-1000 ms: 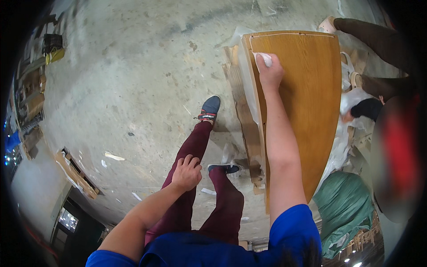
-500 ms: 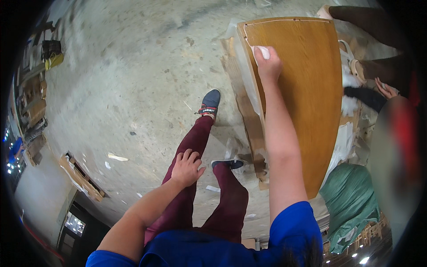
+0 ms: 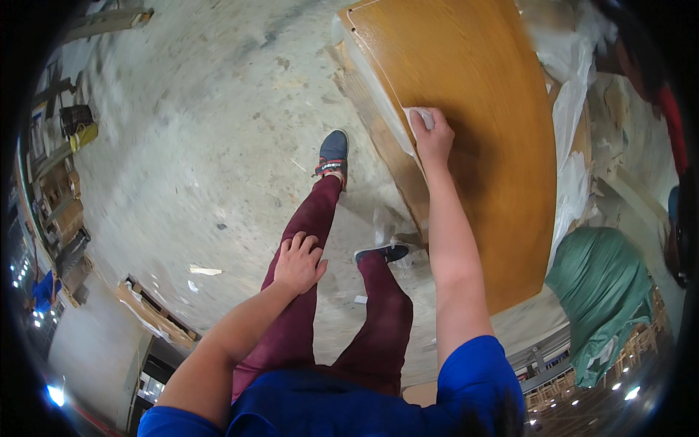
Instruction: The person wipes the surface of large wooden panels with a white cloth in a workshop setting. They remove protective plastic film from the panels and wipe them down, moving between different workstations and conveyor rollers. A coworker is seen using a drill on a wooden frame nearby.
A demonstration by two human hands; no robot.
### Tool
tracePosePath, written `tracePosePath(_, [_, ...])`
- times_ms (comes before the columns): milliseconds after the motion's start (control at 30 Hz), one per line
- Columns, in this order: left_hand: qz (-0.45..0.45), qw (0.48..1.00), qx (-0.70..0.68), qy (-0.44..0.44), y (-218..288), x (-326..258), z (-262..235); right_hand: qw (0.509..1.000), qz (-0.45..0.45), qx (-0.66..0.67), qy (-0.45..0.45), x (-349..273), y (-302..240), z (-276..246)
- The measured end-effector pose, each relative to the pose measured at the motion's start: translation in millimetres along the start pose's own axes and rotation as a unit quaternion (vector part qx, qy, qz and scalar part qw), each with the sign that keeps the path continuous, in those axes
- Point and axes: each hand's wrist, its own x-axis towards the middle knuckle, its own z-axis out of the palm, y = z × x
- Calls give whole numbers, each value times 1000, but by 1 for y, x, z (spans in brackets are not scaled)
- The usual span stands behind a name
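Note:
My right hand point(image 3: 434, 137) presses a small white cloth point(image 3: 420, 116) against the near left edge of a large varnished wooden panel point(image 3: 488, 102). The panel lies flat on a stack of boards at the upper right. My left hand point(image 3: 298, 262) rests flat on my left thigh, fingers spread, holding nothing. My legs in dark red trousers point(image 3: 320, 291) stand on the concrete floor, with a blue shoe point(image 3: 333, 151) stepped forward.
Grey concrete floor point(image 3: 196, 124) stretches to the left. White plastic sheeting point(image 3: 571, 109) hangs at the panel's right side. A green bag point(image 3: 601, 291) sits at the lower right. Wood pieces point(image 3: 156, 317) and clutter line the left wall.
My right hand with the cloth has slid back along the panel's left edge toward me. The view has shifted closer to the panel. My left hand stays on my thigh.

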Motion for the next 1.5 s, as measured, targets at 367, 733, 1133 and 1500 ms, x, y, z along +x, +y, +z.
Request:
tracePosePath(367, [9,999,25,-19,4,-8,18,996,75,4,39,-70,30,-44])
tracePosePath(733, [12,998,57,-9,4,-8,21,992,107,-26,69,-73,26,-36])
tracePosePath(1133, [34,993,110,-40,18,-3,22,983,134,9,121,-139,63,-80])
tracePosePath(1500, [47,981,169,-78,33,2,26,950,204,51,231,-236,110,-131])
